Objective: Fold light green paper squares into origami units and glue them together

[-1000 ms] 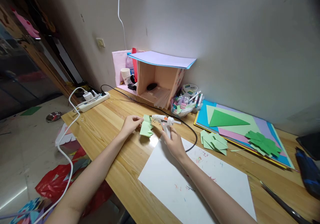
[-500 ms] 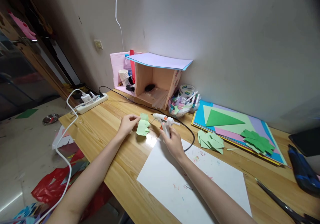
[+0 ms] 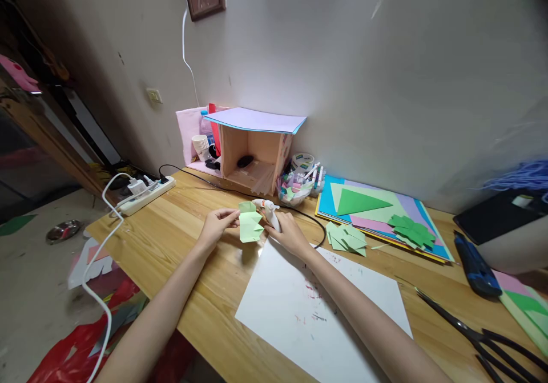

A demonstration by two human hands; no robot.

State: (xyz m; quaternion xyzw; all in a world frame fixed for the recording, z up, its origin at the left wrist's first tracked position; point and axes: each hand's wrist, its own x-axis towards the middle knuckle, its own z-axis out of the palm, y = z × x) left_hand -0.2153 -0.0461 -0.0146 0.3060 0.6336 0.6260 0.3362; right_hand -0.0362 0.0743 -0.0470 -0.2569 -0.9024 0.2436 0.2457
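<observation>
Between thumb and fingers, my left hand [image 3: 216, 227] pinches a light green paper piece [image 3: 249, 226] with a pointed, notched right edge. My right hand [image 3: 289, 232] is wrapped round the handle of a white hot glue gun [image 3: 269, 209]. The gun's front end points left, at the upper part of the green paper; whether the nozzle touches it I cannot tell. A white paper sheet [image 3: 317, 309] with coloured marks lies under my right forearm. To the right of my right hand is a pile of light green paper cutouts [image 3: 346, 238].
At the back stands a cardboard box [image 3: 285, 152] with a lilac sheet on top. A tub of paper scraps [image 3: 295, 189] sits beside it. Coloured paper sheets [image 3: 363, 218], black scissors [image 3: 466, 331] and a utility knife [image 3: 475, 266] lie right. A power strip [image 3: 148, 196] is left.
The glue gun has turned and come closer to the green paper, its front end now at the paper's upper part. The green paper faces me more fully. The view has shifted right and up.
</observation>
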